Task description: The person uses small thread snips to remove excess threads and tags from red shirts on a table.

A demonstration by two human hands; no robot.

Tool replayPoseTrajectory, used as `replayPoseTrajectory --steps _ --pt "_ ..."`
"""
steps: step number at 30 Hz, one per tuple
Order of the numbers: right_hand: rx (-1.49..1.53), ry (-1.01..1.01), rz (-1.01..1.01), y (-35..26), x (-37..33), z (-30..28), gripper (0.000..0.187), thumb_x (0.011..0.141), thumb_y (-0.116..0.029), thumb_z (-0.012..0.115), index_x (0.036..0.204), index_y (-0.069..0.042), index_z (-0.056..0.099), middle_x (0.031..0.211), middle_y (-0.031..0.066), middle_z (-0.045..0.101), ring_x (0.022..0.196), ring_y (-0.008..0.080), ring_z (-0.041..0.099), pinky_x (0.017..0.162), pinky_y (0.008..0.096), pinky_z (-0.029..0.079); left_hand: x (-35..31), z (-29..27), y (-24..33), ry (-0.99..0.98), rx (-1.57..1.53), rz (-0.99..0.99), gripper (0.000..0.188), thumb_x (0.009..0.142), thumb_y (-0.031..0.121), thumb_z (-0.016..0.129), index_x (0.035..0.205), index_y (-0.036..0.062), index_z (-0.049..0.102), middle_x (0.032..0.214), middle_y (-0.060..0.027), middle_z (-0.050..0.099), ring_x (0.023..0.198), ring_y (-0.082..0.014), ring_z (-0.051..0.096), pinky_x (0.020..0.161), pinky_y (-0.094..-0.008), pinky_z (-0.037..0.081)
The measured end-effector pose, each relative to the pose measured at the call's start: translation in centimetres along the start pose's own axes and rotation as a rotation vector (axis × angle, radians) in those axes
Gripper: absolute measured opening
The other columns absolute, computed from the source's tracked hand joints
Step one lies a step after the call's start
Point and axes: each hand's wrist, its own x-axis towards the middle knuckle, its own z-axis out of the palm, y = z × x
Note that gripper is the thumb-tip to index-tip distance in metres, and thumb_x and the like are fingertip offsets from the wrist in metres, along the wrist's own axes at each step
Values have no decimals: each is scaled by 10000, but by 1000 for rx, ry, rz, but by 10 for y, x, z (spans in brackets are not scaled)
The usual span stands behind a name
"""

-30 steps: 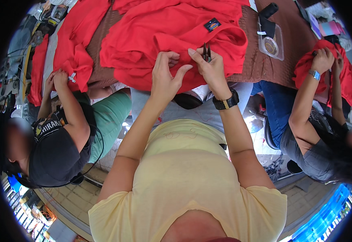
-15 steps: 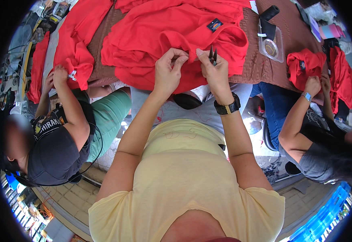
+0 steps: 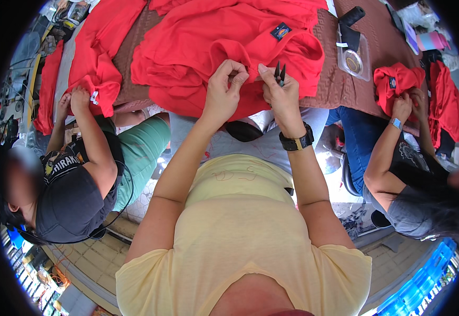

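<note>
A red garment [image 3: 182,52] lies bunched before me, a dark label [image 3: 280,31] near its top. My left hand [image 3: 223,92] is closed in a pinch at the garment's near folds; whether cloth or thread sits in its fingertips is hidden. A pair of small dark thread snips [image 3: 280,72] is held in my right hand [image 3: 282,96], its two points upward and slightly apart. The thumb and forefinger of that hand meet at the red cloth, a short gap from my left fingertips.
The garment rests on a brown quilted cloth [image 3: 340,97] over the table. At the right stand a clear plastic tray [image 3: 365,63] and a black spool [image 3: 351,17]. Co-workers on both sides handle red garments [image 3: 95,68], [image 3: 398,79]. Loose threads lie on my yellow shirt [image 3: 234,176].
My left hand has shifted slightly up and right at the cloth. My right hand stays nearly in place with the snips. The co-worker's hands at the right have moved a little.
</note>
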Motion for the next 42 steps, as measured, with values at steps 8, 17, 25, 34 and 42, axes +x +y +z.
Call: replayPoseTrajectory --steps 8,17,25,34,42 --pt "-133 70 -61 -11 -8 0 432 1053 -381 525 803 -43 621 627 -53 440 531 34 377 471 236 272 -3 0 7 -4 -234 -111 60 994 44 609 975 -12 618 981 -68 666 912 -130 642 862 -290 555" --pt "-235 -225 117 -8 -13 -6 512 1062 -412 452 763 -19 584 597 -29 428 488 59 358 464 263 304 -7 0 7 -62 -197 -67 38 978 14 615 972 -23 617 1029 -84 669 967 -143 631 922 -293 521" --pt "-61 -233 158 0 -1 -23 528 1046 -453 480 676 -77 493 575 -34 408 483 63 350 456 263 239 -15 -22 35 -376 159 -65 59 916 3 661 956 -16 621 950 -88 660 906 -151 631 829 -295 508" --pt "-295 -7 -174 14 9 -14 299 915 -292 757 923 2 700 684 -43 541 632 36 459 577 226 368 -8 -33 38 -41 528 240 233 860 72 742 1041 17 605 1109 -114 613 930 -225 607 781 -310 494" --pt "141 -143 -183 -16 6 -15 152 1038 -199 591 1075 -52 587 620 -82 409 494 9 338 437 218 238 -3 -24 58 13 225 65 295 847 75 762 1105 31 628 1093 -107 588 959 -221 581 844 -348 482"
